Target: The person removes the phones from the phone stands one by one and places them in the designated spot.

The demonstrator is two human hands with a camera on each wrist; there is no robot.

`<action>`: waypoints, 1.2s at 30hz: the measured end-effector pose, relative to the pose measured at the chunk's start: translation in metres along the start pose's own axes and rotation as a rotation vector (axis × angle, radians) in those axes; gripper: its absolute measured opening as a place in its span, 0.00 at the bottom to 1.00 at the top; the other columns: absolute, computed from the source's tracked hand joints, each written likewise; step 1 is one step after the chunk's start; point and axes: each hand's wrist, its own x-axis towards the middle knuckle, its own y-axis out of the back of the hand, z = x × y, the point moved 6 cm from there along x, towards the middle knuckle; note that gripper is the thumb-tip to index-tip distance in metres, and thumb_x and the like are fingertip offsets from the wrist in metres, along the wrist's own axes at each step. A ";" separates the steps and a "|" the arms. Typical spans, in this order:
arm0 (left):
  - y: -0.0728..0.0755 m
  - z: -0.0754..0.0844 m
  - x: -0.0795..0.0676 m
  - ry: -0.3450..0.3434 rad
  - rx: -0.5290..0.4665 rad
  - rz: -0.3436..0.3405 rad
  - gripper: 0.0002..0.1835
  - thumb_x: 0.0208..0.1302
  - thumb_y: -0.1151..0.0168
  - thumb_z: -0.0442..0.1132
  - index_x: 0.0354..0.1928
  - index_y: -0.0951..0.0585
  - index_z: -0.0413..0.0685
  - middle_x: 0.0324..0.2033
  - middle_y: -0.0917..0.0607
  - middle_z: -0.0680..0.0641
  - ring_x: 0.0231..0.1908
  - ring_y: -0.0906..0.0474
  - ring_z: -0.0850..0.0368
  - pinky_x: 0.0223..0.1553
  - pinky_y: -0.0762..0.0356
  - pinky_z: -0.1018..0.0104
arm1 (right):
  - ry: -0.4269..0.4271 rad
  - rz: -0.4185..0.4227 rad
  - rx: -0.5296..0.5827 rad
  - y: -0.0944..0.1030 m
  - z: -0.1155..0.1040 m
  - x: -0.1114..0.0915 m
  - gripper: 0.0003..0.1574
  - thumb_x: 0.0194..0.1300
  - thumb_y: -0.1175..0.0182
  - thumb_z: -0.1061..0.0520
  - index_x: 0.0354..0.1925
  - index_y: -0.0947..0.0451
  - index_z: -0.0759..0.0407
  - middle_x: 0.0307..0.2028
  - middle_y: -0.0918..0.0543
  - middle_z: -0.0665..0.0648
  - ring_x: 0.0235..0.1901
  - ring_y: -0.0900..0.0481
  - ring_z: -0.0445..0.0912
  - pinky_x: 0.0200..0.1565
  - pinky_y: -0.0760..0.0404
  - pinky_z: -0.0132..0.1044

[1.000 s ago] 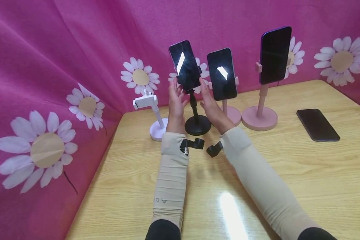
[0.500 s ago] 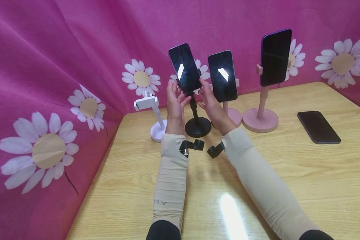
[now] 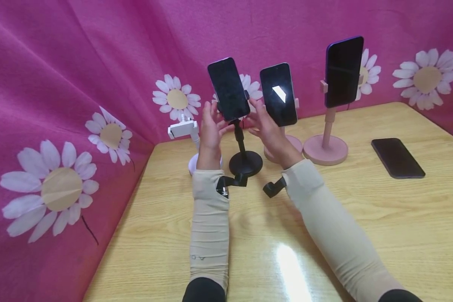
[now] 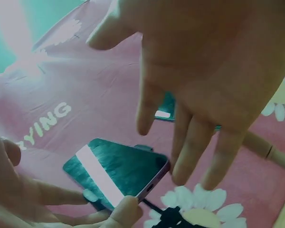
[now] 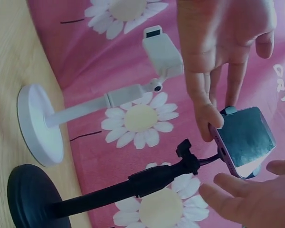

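A dark-screened phone [image 3: 228, 89] sits tilted in the clamp of a black phone stand [image 3: 245, 164] at the back of the table. My left hand [image 3: 210, 140] is at the phone's left side, fingers loosely extended. In the right wrist view its thumb overlaps the corner of the phone [image 5: 247, 140] by the charging port; firm contact cannot be told. On the other side, my right hand [image 3: 274, 140] has its fingers spread near the clamp's right arm. The right wrist view shows a gap between these fingertips and the phone.
Left of the black stand is a white phone stand [image 3: 183, 129] holding no phone. To the right, two pink stands carry a phone [image 3: 278, 109] and a taller-mounted phone [image 3: 344, 71]. Another phone [image 3: 398, 158] lies flat at the table's right. A pink daisy-patterned cloth [image 3: 109, 54] hangs behind.
Both hands have spread slightly apart from the phone. The phone on the black stand has changed angle, losing its bright reflection, and it and its base have shifted slightly left and nearer.
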 end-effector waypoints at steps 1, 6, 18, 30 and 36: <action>0.001 0.001 0.000 0.003 0.011 -0.006 0.33 0.74 0.67 0.58 0.74 0.43 0.49 0.66 0.30 0.44 0.57 0.25 0.46 0.53 0.24 0.58 | -0.012 -0.009 -0.023 0.000 -0.001 -0.001 0.42 0.73 0.67 0.32 0.76 0.53 0.50 0.71 0.39 0.60 0.70 0.40 0.53 0.67 0.45 0.60; 0.005 0.004 -0.001 0.009 0.071 -0.031 0.31 0.76 0.66 0.56 0.73 0.39 0.49 0.63 0.26 0.44 0.54 0.22 0.45 0.56 0.26 0.51 | -0.072 -0.039 -0.167 0.004 -0.004 -0.004 0.43 0.72 0.72 0.29 0.76 0.56 0.45 0.68 0.34 0.60 0.66 0.36 0.53 0.66 0.40 0.56; 0.013 0.018 -0.011 -0.017 0.301 -0.070 0.30 0.74 0.63 0.59 0.69 0.33 0.52 0.53 0.20 0.43 0.50 0.20 0.51 0.52 0.23 0.61 | -0.130 -0.055 -0.305 0.014 -0.019 -0.009 0.43 0.72 0.61 0.31 0.75 0.57 0.46 0.60 0.30 0.63 0.58 0.27 0.54 0.60 0.30 0.52; 0.017 0.017 -0.021 0.011 0.420 -0.064 0.24 0.68 0.41 0.49 0.64 0.26 0.57 0.47 0.18 0.51 0.39 0.15 0.56 0.43 0.19 0.65 | -0.175 0.014 -0.448 0.024 -0.028 -0.012 0.41 0.68 0.41 0.51 0.73 0.46 0.53 0.43 0.19 0.66 0.37 0.17 0.47 0.49 0.20 0.42; 0.015 0.018 -0.025 0.017 0.446 -0.099 0.25 0.65 0.38 0.47 0.64 0.26 0.56 0.45 0.17 0.51 0.38 0.15 0.54 0.40 0.18 0.64 | -0.256 -0.005 -0.518 0.028 -0.035 -0.018 0.42 0.68 0.41 0.48 0.73 0.47 0.50 0.43 0.18 0.64 0.39 0.17 0.51 0.54 0.23 0.47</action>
